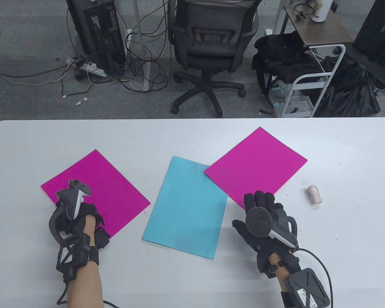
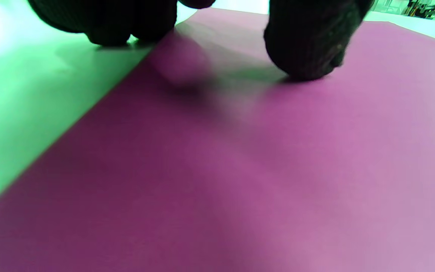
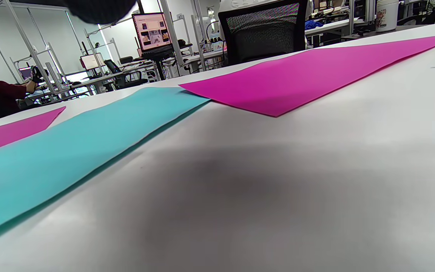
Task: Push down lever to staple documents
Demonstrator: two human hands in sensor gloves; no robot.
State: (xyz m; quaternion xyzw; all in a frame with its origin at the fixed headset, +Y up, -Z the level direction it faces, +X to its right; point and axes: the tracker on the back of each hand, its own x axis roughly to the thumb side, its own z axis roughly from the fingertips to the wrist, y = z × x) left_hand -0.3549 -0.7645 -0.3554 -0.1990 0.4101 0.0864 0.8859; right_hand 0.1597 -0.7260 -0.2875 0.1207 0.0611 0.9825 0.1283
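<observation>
Three sheets lie flat on the white table (image 1: 192,138): a magenta sheet (image 1: 102,183) at left, a blue sheet (image 1: 186,208) in the middle, and a second magenta sheet (image 1: 256,162) at right, overlapping the blue sheet's far corner. A small pink-white stapler (image 1: 314,194) lies on the table right of them. My left hand (image 1: 80,215) rests on the left magenta sheet's near corner; in the left wrist view its fingertips (image 2: 304,56) touch the magenta sheet (image 2: 240,170). My right hand (image 1: 261,202) lies open, fingers stretched out, at the right magenta sheet's near corner, holding nothing, about a hand's width left of the stapler.
Beyond the table's far edge stand an office chair (image 1: 208,48), a computer tower with cables (image 1: 96,35) and a white cart (image 1: 311,80). The right wrist view shows the blue sheet (image 3: 70,151) and the right magenta sheet (image 3: 296,79) low across the table.
</observation>
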